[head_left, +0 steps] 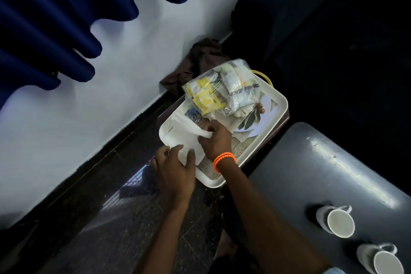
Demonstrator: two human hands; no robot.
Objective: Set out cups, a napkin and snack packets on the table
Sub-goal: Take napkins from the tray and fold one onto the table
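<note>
A white tray [280, 99] rests on a low dark stand beside the wall. On its near-left part lies a white napkin [184, 133]. My left hand [175, 173] pinches the napkin's near corner. My right hand [216, 140], with an orange band on its wrist, grips the napkin's middle fold. A clear bag of snack packets [222, 89] sits on the tray's far side, over a plate with a leaf print [251, 121]. Two white cups [337, 221] [381, 259] stand on the grey table [300, 162] at the right.
A woven mat [243, 147] lines the tray under the napkin. A brown cloth [200, 60] is bunched against the white wall behind the tray. Blue curtains [55, 18] hang at the upper left. The floor is dark glossy tile [111, 207].
</note>
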